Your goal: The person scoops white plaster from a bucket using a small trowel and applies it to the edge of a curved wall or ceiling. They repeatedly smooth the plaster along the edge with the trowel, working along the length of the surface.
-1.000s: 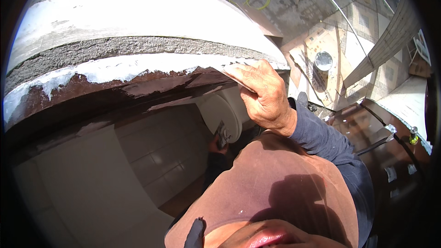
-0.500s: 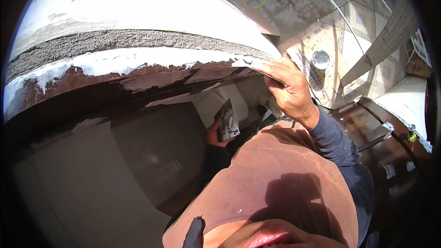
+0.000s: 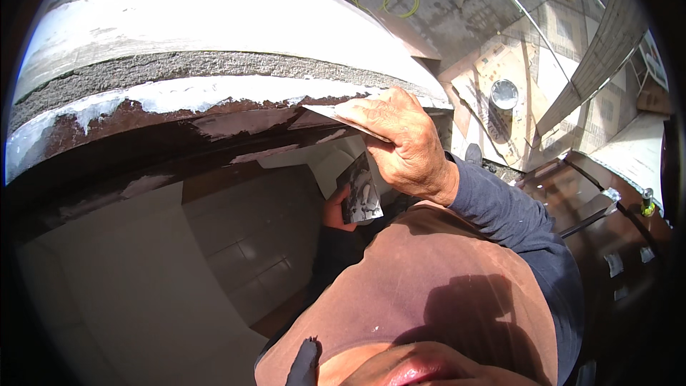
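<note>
My right hand (image 3: 406, 139) pinches a thin flat putty knife (image 3: 330, 112), its blade tip at the brown frame (image 3: 246, 123). White filler (image 3: 207, 93) runs unevenly along the top of that frame, below a rough grey mortar band (image 3: 179, 64). Lower down, in shadow, my left hand (image 3: 336, 209) grips a dark flat plate (image 3: 363, 189) smeared with pale paste, held tilted. The fingers behind the plate are partly hidden.
A round can (image 3: 504, 93) stands on stained cardboard (image 3: 486, 78) to the right. A brown panel (image 3: 593, 236) bears tape pieces and a small yellow-green item (image 3: 647, 202). A yellow hose (image 3: 400, 2) lies coiled on the far floor. A long board (image 3: 593, 64) leans at right.
My right hand has moved left and slightly down along the frame edge with the putty knife, whose blade now shows. My left hand with the plate has shifted slightly.
</note>
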`<control>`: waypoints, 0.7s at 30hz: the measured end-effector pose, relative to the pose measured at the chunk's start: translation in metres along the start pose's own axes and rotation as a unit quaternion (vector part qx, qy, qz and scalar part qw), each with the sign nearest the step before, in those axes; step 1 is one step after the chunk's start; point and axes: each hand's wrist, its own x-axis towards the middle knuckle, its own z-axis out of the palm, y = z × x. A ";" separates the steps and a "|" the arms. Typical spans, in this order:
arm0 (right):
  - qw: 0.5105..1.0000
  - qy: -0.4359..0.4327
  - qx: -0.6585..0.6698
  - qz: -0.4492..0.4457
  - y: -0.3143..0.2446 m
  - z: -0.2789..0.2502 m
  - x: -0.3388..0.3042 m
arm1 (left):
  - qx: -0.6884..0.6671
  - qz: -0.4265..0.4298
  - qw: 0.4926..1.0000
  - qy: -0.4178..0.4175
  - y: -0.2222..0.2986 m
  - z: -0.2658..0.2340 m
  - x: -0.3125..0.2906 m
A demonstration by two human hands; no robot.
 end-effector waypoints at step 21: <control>0.943 -0.317 -0.102 -0.020 0.019 -0.060 -0.048 | 0.194 0.091 0.977 -0.024 0.030 0.113 -0.030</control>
